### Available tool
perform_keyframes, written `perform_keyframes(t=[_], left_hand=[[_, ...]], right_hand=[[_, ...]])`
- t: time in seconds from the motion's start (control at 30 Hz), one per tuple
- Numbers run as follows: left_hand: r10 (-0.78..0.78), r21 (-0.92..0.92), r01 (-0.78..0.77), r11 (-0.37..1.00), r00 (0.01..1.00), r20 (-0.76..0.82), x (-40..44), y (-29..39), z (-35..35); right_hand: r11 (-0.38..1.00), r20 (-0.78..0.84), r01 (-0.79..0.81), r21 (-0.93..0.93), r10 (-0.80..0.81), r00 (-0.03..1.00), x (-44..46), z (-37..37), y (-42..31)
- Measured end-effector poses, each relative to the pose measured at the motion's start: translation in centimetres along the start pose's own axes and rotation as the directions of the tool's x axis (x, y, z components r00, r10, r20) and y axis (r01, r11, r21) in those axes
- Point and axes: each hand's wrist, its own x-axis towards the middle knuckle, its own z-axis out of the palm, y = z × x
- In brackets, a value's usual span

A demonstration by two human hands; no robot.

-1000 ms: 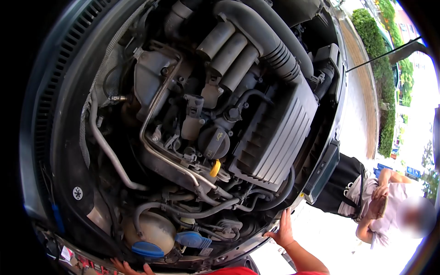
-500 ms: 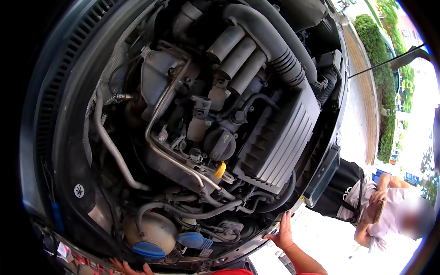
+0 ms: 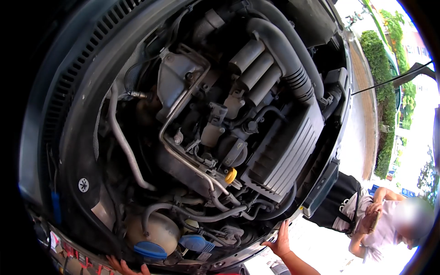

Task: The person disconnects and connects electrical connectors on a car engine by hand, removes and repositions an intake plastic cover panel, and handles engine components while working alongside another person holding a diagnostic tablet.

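Observation:
My right hand (image 3: 280, 243) rests on the painted edge of the engine bay (image 3: 256, 251) near the front corner. Its thumb is spread from its extended fingers, and it holds nothing. At the bottom left, my left hand (image 3: 127, 266) lies over the same side edge, fingers apart and partly cut off by the frame. Close to it are a round, cream-coloured tank (image 3: 153, 231) with a blue cap (image 3: 150, 250) and a second blue cap (image 3: 192, 243). Beyond them, the engine shows a black oil filler cap (image 3: 235, 152) and a yellow dipstick handle (image 3: 230, 175).
A ribbed black air filter box (image 3: 286, 156) and a thick intake hose (image 3: 279, 43) cover the engine's front side. Another person (image 3: 366, 220) stands beyond the car's front, hands holding a small object. A hedge (image 3: 380, 96) lines the pavement. Red items (image 3: 82, 259) lie at the lower left.
The view has shifted, so the engine sits a little further right and lower in the picture. Both hands stay on the edge. The red clothing at the bottom has mostly left the frame.

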Motion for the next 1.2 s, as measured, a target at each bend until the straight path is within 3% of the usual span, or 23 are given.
perform_keyframes(t=[0.2, 0.4, 1.2], left_hand=[[-0.020, 0.024, 0.021, 1.000, 0.999, -0.030, -0.7, -0.7, 0.3], [0.054, 0.027, -0.052, 0.998, 0.997, -0.050, -1.7, -2.2, 1.2], [0.045, 0.002, -0.045, 0.999, 0.999, -0.025, -1.8, -2.1, 0.6]], right_hand=[[1.000, 0.009, 0.017, -0.003, -0.017, 1.000, -0.1, 0.0, 0.2], [0.997, -0.042, 0.072, 0.008, -0.071, 0.997, -0.1, 0.3, 0.5], [0.999, -0.014, 0.029, 0.019, -0.028, 1.000, 0.0, -0.1, -0.1]])
